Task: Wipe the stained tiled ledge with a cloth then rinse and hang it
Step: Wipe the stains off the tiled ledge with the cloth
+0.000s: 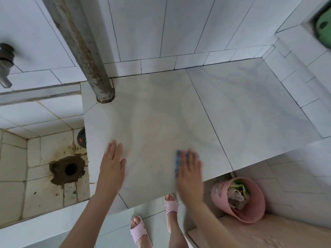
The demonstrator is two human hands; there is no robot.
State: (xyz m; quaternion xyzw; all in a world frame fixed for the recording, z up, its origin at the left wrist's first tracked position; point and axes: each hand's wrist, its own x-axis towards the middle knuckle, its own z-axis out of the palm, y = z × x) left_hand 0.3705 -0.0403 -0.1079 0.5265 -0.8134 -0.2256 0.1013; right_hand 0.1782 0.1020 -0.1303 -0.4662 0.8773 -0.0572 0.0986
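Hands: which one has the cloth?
The right hand; the blue cloth shows along its thumb side on the ledge. The left hand lies flat on bare tile, no cloth showing.

Tiled ledge [161,113], frame centre: pale, faintly stained. Rusty pipe [89,51] meets it upper left. Near lower edge: left hand [112,163] flat; blue cloth [177,160] under right hand [189,170].
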